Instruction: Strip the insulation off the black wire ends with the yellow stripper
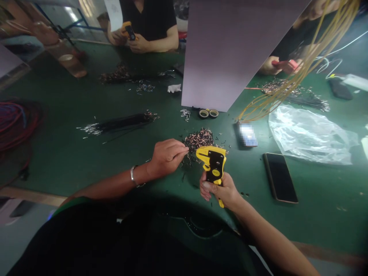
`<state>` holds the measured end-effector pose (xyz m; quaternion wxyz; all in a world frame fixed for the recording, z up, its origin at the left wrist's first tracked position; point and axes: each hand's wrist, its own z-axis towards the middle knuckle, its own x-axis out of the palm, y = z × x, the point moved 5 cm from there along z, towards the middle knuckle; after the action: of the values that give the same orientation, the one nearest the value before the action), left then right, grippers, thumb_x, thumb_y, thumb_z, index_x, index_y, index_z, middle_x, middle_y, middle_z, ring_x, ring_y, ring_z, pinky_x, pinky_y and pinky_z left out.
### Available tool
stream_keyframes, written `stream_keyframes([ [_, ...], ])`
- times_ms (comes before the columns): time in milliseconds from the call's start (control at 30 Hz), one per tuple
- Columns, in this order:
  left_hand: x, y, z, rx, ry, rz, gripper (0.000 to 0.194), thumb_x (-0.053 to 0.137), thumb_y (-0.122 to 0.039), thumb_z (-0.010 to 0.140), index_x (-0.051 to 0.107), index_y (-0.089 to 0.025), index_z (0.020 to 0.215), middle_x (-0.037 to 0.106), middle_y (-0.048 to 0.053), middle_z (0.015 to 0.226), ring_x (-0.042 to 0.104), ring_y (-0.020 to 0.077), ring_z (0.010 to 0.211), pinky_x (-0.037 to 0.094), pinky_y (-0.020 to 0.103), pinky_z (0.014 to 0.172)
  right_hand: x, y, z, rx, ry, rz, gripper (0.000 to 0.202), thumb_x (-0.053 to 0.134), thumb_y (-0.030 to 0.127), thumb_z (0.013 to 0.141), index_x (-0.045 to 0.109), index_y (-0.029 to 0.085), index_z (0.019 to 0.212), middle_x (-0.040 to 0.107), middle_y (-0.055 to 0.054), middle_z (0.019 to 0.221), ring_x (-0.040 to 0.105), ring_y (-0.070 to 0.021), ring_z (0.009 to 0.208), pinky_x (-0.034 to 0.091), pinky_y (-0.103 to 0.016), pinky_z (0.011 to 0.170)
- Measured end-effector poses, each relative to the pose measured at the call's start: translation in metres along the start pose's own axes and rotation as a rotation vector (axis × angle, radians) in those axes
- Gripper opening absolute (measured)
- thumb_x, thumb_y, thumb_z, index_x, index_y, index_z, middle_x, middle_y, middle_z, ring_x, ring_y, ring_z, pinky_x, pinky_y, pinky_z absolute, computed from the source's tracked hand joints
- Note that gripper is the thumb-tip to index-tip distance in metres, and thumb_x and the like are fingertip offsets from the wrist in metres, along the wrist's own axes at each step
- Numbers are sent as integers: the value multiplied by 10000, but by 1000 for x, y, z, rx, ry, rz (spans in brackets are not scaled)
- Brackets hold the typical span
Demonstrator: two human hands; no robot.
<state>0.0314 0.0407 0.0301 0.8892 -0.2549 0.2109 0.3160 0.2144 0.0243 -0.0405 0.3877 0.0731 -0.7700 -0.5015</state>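
My right hand (220, 188) is wrapped round the handle of a yellow and black wire stripper (215, 163), its head pointing left. To the left of the tool's head, my left hand (169, 156) is closed in a pinch; whatever lies between its fingertips is too small to make out. A loose pile of short black and copper-coloured wire pieces (201, 138) lies just beyond the fingertips and the tool, on the green table (161, 199). A bundle of black wires with bare, shiny ends (123, 123) lies to the left.
Two tape rolls (208, 113) sit by a pale upright panel (221, 53). At right are a small box (247, 135), a phone (280, 178), a plastic bag (310, 134) and hanging yellow wires (299, 80). Red and blue cables (17, 122) lie left. People hold tools across the table.
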Motion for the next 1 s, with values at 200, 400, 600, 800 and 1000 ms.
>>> stream_keyframes([
  [200, 4, 10, -3, -30, 19, 14, 81, 657, -175, 889, 686, -174, 813, 725, 20, 705, 677, 114, 632, 517, 210, 594, -6, 7, 1, -3, -43, 0, 279, 822, 298, 754, 578, 171, 797, 517, 63, 487, 449, -86, 386, 386, -236, 382],
  [400, 3, 15, -3, -79, 6, 24, 87, 652, -152, 877, 684, -164, 797, 716, 29, 691, 662, 115, 612, 506, 209, 578, -12, 19, 0, -92, -36, 48, 198, 795, 231, 767, 623, 173, 847, 558, 33, 574, 501, -113, 458, 417, -266, 437],
  [600, 1, 9, -4, -67, -14, 64, 84, 631, -145, 884, 681, -171, 822, 717, 29, 712, 659, 119, 628, 510, 219, 589, -13, 19, 6, -120, -42, 33, 270, 825, 276, 717, 639, 180, 887, 595, -8, 723, 563, -165, 596, 479, -352, 572],
  [800, 1, 6, -3, -36, 6, 103, 84, 625, -118, 871, 671, -168, 822, 717, 21, 715, 663, 124, 643, 503, 225, 598, -11, 21, 9, -100, -50, -5, 344, 833, 330, 686, 636, 188, 930, 609, -25, 766, 578, -202, 684, 485, -385, 667],
  [1000, 6, 0, -3, -76, 116, 164, 152, 581, -157, 911, 676, -179, 795, 665, -14, 611, 582, 101, 543, 425, 223, 535, -13, 23, 10, -84, -114, 17, 433, 832, 324, 648, 617, 186, 999, 637, -38, 800, 599, -218, 708, 509, -404, 705],
])
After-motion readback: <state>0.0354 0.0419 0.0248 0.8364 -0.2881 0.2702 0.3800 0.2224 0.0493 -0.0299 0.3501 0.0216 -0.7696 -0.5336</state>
